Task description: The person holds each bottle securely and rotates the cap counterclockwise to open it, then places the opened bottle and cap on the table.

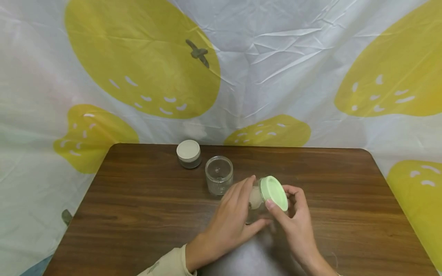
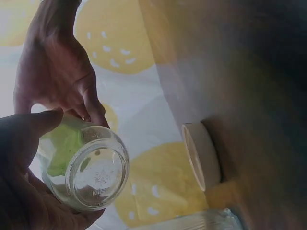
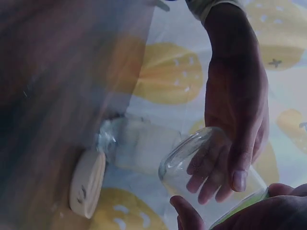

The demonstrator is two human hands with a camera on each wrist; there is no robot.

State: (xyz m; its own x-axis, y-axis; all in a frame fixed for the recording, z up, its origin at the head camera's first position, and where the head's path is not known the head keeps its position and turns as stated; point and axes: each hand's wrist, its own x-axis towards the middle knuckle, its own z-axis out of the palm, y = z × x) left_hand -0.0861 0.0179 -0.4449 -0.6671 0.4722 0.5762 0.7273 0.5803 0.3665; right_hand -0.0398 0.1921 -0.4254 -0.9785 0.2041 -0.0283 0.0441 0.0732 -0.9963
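Held: a clear glass jar [image 2: 100, 177] with a round pale-green lid [image 1: 274, 193] at its mouth, between both hands above the counter, tilted with the lid facing right; how tightly the lid sits cannot be told.
Left grip [image 1: 229, 220]: bare hand curved around the jar's glass body, thumb low, spread only as wide as the glass.
Right grip [image 1: 299, 226]: bare hand closed on the lid's rim, thumb on the near edge, fingers on the far.
Lidless: an upright clear glass jar [image 1: 217, 187], just beyond the left fingers.
Loose: a low, round cream-coloured lid [image 2: 204, 155] near it.
Back left: a short clear jar with a white lid [image 1: 188, 153].
Counter [image 1: 138, 199]: brown wood-grain.
Backdrop: white cloth [image 1: 241, 96], yellow fruit print.
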